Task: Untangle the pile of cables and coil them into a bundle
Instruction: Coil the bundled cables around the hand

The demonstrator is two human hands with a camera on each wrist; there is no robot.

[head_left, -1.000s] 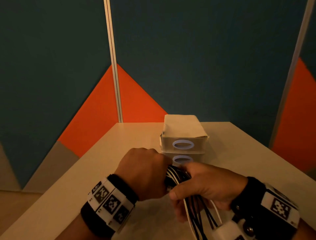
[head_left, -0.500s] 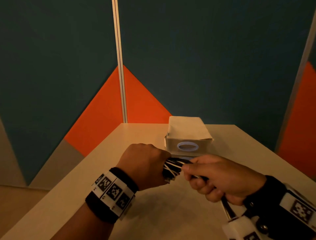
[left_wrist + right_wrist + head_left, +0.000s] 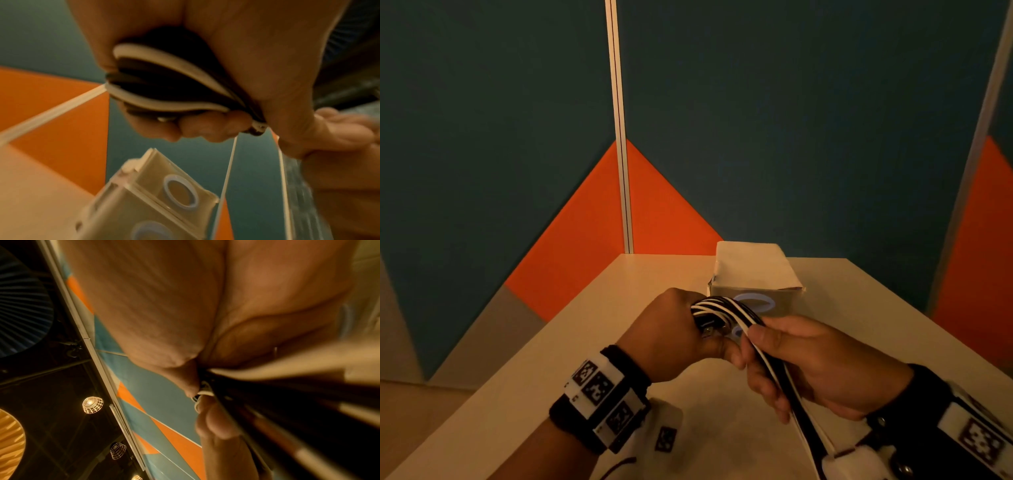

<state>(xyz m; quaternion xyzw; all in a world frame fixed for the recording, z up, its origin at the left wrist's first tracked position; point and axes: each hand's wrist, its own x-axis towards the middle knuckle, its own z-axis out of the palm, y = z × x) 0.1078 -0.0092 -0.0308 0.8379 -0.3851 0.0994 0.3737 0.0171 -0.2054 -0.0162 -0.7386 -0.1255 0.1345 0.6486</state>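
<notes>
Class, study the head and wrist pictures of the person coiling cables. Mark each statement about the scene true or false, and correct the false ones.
1. The left hand grips looped cables. True.
2. The cables are all red. False: they are black and white.
3. The right hand is empty. False: it holds the cable strands.
4. A white box stands on the table beyond the hands. True.
5. The cables lie loose on the table. False: both hands hold them above it.
</notes>
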